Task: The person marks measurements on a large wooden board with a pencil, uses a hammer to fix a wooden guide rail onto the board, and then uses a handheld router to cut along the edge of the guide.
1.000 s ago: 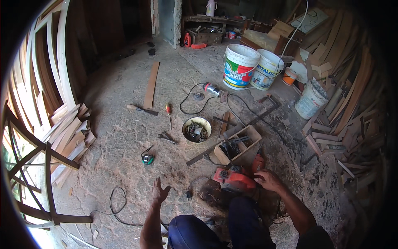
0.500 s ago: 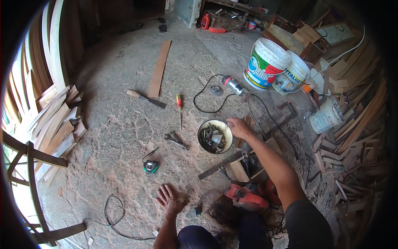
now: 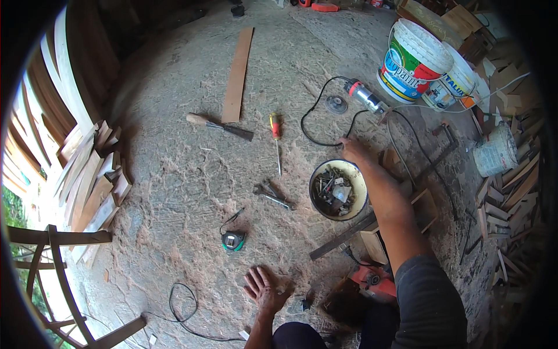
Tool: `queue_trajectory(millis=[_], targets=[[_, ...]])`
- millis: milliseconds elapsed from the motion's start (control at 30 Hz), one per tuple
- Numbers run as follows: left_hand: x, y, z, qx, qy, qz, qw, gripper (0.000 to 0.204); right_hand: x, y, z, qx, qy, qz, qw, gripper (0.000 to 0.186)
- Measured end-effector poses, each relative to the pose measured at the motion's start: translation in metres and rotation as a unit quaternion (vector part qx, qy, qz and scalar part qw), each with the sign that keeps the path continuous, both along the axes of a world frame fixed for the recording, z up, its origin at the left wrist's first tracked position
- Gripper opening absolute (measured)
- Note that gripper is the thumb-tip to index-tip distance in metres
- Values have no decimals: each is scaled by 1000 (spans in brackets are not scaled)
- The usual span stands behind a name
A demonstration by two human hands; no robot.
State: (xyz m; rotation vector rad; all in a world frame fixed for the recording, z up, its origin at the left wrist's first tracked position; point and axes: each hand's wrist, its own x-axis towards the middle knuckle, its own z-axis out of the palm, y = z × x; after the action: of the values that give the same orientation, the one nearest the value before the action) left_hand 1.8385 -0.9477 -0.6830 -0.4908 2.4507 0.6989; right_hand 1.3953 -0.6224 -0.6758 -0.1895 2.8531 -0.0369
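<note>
My right hand point(image 3: 353, 151) reaches past the far side of a cream-coloured bowl point(image 3: 358, 185), its fingers closed on a black power cord point(image 3: 319, 142). Screws, small metal bits and a whitish piece lie in the bowl. The cord loops from a silver and red power tool point(image 3: 366, 96) on the floor. Flat on the dusty floor rests my left hand point(image 3: 264, 289), fingers spread, with nothing in it. Left of the bowl are a metal wrench point(image 3: 273, 195), a screwdriver point(image 3: 275, 128) with a red and yellow handle, and a green-black tape measure point(image 3: 233, 239).
A wooden-handled chisel point(image 3: 224, 127) and a thin wooden strip point(image 3: 238, 75) lie farther off. Paint buckets point(image 3: 415, 61) stand at the far right. Wood pieces point(image 3: 96, 180) are piled on the left. A red power tool point(image 3: 375, 280) sits near my legs beside a dark metal bar point(image 3: 343, 234).
My right hand has left the bowl's rim and moved forward to the black cord. My left hand stays flat on the floor. The whole view has shifted.
</note>
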Motion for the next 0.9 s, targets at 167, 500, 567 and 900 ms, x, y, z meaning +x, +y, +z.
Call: queue_trajectory(millis=[167, 500, 567, 900], targets=[[4, 5, -8, 3, 2, -15, 1000, 144, 23, 17, 41, 52, 8, -1, 999, 45], [3, 1, -19, -6, 10, -12, 1000, 154, 85, 20, 177, -187, 182, 48, 964, 20], [2, 2, -17, -8, 4, -8, 1000, 155, 106, 5, 183, -186, 128, 71, 972, 19], [0, 3, -14, -34, -35, -25, 998, 153, 17, 58, 115, -280, 105, 9, 954, 27]])
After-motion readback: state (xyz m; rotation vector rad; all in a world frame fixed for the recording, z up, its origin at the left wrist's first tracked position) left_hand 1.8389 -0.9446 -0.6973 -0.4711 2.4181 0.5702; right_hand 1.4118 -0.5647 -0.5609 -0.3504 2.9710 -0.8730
